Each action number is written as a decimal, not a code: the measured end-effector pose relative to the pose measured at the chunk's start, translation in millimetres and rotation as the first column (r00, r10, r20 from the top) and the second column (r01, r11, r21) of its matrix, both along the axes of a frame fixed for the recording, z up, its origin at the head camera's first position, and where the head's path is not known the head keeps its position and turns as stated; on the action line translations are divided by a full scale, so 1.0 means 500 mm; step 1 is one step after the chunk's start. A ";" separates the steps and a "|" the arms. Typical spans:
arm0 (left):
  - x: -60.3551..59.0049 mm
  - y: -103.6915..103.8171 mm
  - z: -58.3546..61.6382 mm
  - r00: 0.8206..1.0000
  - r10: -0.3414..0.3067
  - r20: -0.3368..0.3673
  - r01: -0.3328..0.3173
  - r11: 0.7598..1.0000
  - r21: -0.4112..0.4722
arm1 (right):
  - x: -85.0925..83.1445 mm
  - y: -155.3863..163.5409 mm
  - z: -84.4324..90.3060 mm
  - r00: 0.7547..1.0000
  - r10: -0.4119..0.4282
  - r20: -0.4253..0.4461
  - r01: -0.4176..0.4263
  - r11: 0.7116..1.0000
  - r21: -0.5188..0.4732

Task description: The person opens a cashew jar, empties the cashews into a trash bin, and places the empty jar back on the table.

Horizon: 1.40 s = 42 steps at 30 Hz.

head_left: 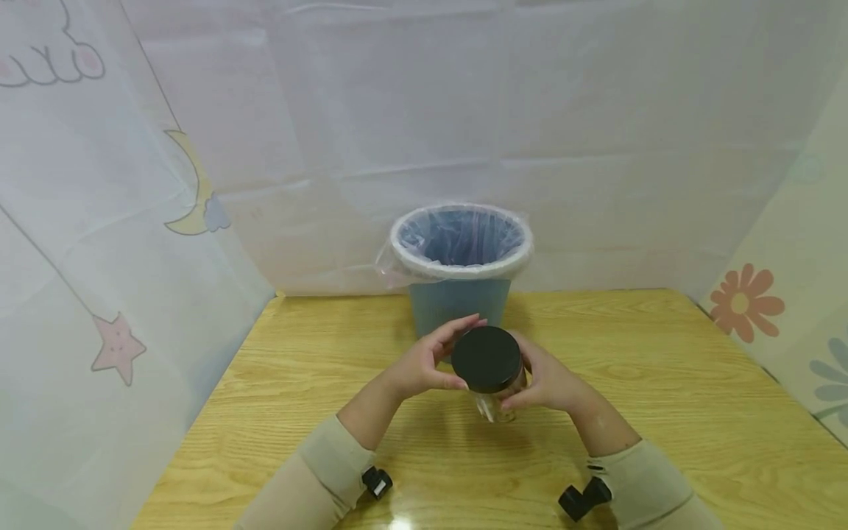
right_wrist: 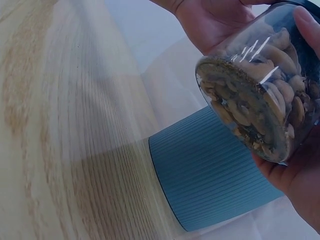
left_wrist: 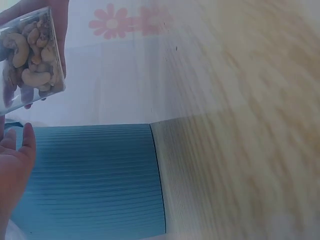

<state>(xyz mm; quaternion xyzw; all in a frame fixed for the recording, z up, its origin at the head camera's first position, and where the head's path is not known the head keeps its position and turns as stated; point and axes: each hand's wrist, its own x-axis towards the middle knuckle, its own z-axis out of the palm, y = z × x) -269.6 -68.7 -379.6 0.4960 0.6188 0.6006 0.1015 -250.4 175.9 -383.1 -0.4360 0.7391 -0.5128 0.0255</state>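
In the head view, a clear jar with a black lid is held off the table, tilted, in front of a blue bin. Cashew nuts show through its wall in the left wrist view. My right hand grips the jar's side, its thumb in front. Around the lid's left edge, my left hand has its thumb at the near side and fingers at the far side. The jar's base faces the right wrist camera, with nuts and crumbs against it. Part of the left hand's grip is hidden.
The blue ribbed bin, lined with a clear bag and ringed by a white rim, stands at the wooden table's back edge. Patterned cloth hangs behind and at both sides. Each sleeve bears a small black device.
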 end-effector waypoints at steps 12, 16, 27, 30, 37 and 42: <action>0.031 0.004 0.040 0.999 -0.034 0.003 0.034 0.999 0.004 | -0.009 0.003 -0.005 0.996 0.086 0.023 -0.085 0.996 -0.023; 0.037 0.005 0.048 0.999 -0.027 0.021 0.027 1.000 -0.003 | -0.009 0.003 -0.003 0.995 0.096 0.025 -0.095 0.995 -0.032; 0.041 0.008 0.033 0.999 0.021 0.042 -0.021 1.000 0.003 | -0.005 0.001 -0.006 0.997 0.054 0.049 -0.054 0.999 -0.007; 0.042 0.009 0.034 0.998 0.041 0.044 -0.041 0.999 0.000 | -0.005 0.000 -0.008 0.998 0.041 0.053 -0.041 0.999 -0.003; 0.043 0.012 0.036 0.994 0.101 0.040 -0.101 0.995 0.017 | -0.004 -0.003 -0.007 0.997 -0.059 0.047 0.058 0.998 0.023; 0.049 0.016 0.043 0.983 0.182 0.020 -0.182 0.983 0.020 | -0.004 -0.008 -0.008 0.991 -0.131 0.038 0.130 0.991 0.023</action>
